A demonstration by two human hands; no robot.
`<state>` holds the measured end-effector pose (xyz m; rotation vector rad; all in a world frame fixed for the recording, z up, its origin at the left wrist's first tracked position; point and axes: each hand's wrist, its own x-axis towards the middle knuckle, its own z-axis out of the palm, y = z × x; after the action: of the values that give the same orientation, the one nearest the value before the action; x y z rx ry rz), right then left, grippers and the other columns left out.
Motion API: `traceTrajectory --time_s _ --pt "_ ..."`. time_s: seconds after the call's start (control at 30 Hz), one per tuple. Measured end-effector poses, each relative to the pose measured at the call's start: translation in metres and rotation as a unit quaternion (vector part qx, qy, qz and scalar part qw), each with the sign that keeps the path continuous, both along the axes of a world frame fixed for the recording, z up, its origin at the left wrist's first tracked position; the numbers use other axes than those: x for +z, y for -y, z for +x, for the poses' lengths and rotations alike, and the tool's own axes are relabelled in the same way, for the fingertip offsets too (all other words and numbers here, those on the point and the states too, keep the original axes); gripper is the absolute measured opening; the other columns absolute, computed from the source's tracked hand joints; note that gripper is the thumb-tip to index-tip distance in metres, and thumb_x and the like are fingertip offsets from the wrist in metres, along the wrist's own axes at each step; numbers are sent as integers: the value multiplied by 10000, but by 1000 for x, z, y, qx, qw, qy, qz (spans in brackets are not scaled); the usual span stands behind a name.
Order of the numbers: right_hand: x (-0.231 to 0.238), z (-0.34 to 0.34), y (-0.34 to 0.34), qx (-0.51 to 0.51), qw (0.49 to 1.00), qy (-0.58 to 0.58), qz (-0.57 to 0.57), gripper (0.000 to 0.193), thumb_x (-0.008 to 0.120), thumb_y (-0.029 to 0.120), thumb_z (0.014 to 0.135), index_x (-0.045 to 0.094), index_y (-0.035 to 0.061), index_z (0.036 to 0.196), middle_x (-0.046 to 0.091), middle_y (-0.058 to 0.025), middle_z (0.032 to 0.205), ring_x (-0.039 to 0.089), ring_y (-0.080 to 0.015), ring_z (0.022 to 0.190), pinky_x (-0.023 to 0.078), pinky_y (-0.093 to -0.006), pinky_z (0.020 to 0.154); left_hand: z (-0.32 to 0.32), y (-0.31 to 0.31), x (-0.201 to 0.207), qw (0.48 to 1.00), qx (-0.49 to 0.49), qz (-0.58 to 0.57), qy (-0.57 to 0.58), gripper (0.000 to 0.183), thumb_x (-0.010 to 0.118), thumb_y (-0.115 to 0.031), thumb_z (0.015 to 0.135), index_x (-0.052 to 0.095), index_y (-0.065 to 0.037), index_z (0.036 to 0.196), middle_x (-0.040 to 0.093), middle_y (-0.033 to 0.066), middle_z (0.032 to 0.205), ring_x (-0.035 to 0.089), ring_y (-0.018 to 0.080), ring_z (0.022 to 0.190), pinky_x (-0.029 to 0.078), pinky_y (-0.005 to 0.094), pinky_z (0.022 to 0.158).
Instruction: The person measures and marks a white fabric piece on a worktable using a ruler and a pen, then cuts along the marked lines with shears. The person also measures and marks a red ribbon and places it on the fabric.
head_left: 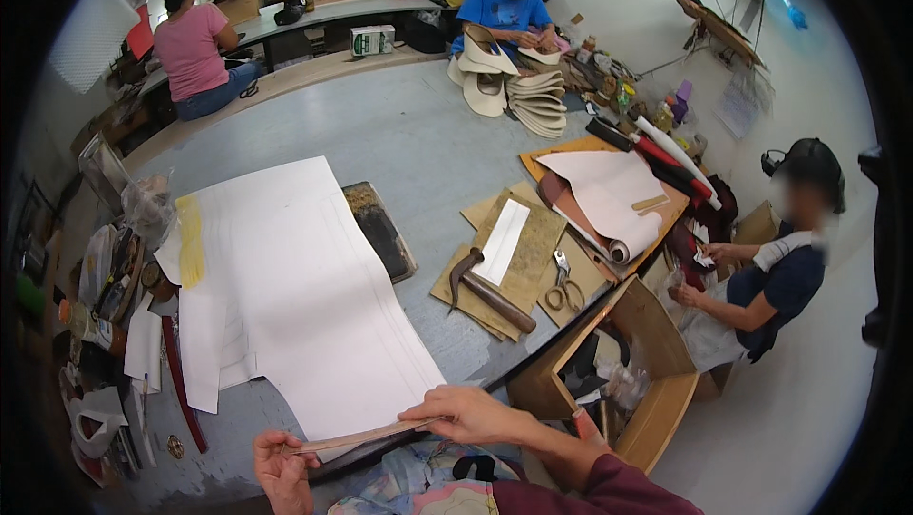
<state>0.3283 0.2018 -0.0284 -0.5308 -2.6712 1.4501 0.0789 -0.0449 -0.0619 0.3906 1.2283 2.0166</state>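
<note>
A long thin brownish strip (366, 436) spans my two hands at the front edge of the table; its material is unclear. My left hand (282, 469) pinches its left end between thumb and fingers. Closed on the other end is my right hand (468, 414), at the lower right corner of a large white sheet (304, 296). The strip lies across the sheet's near edge. Faint lines run along the sheet, and a yellow patch (191, 241) marks its left side.
Right of the sheet lie a dark block (378, 230), a hammer (499, 301), a curved blade (460, 277) and scissors (563, 282) on brown boards. An open cardboard box (656, 410) stands at the right. Tools and scraps crowd the left. Several people work nearby, one beside stacked cream visors (537, 101).
</note>
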Motion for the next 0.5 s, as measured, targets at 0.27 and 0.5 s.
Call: traceTrajectory --time_s 0.27,0.5 --pt "0 14 -19 -28 998 -33 39 395 746 325 992 759 113 1325 704 -110 1057 672 -344 1067 540 -472 878 -3 -3 -12 948 -47 -208 -236 191 730 68 982 798 20 1153 751 177 1285 755 218 1091 633 313 909" --pt "-9 20 -39 -55 989 -86 104 363 819 266 917 766 100 1236 732 -107 1059 677 -350 1067 557 -464 922 5 -25 3 847 -69 -238 -470 242 800 103 866 784 37 1099 772 161 1170 750 269 1093 596 356 968"
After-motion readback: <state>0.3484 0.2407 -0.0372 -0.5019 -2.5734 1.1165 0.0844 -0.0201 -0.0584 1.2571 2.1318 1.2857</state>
